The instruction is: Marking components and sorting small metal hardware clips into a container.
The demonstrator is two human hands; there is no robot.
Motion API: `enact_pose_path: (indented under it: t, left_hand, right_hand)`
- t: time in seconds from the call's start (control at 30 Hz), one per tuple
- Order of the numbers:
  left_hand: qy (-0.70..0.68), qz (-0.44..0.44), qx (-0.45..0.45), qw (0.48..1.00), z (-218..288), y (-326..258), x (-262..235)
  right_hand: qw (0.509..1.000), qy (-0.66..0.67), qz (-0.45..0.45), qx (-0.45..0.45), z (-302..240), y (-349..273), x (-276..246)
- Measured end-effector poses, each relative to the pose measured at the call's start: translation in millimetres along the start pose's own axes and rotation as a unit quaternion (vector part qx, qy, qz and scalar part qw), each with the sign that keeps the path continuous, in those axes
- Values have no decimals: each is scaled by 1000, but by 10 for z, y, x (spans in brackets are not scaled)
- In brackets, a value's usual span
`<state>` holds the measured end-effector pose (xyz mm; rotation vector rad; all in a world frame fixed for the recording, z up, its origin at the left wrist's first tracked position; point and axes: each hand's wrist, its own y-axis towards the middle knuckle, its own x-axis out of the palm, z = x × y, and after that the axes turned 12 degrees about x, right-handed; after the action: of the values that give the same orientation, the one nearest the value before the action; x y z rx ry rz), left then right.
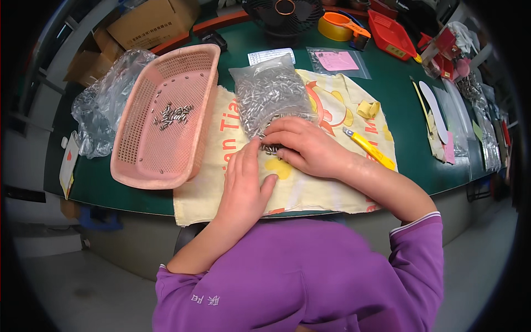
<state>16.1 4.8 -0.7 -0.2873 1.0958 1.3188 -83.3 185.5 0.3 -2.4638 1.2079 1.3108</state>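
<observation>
Small shiny metal pins lie in a little heap on the cream printed cloth, at the mouth of a clear plastic bag full of the same pieces. My right hand curls over this heap, its bent fingers and thumb closing round some pins; the palm side is hidden. On the heap's left, my left hand rests with fingers stretched out and the thumb apart, its fingertips beside the pins. A pink plastic basket stands further left, with a cluster of similar pins and a few scattered ones on its bottom.
A yellow utility knife lies on the cloth near my right forearm. Crumpled plastic sits left of the basket. At the back stand a black fan, an orange tape roll and a red basket. Bags and papers line the right edge.
</observation>
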Motion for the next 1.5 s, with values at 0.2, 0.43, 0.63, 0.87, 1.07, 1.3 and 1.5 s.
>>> enact_pose_path:
  t: [0.2,0.43,0.63,0.87,1.07,1.3,1.5]
  left_hand:
    - [-88,-9,-19,996,8,50,-1]
    - [-161,-74,-17,984,3,215,-253]
    - [-484,-4,-162,860,-134,451,-192]
    - [-576,-33,-153,802,-182,540,-70]
    - [-619,-140,-176,752,-287,489,-161]
    - [-639,-199,-211,712,-297,479,-152]
    - [-625,-229,-209,717,-342,490,-112]
  right_hand:
    - [998,64,-21,-14,39,-62,-60]
    - [995,-29,11,90,-37,-114,-404]
    - [989,-52,-57,128,-61,-192,-460]
    - [992,-56,-29,113,-38,-205,-376]
    - [986,-99,-66,115,-107,-198,-400]
    - [1000,6,-11,14,-148,-150,-346]
    - [999,44,22,-2,-144,-151,-276]
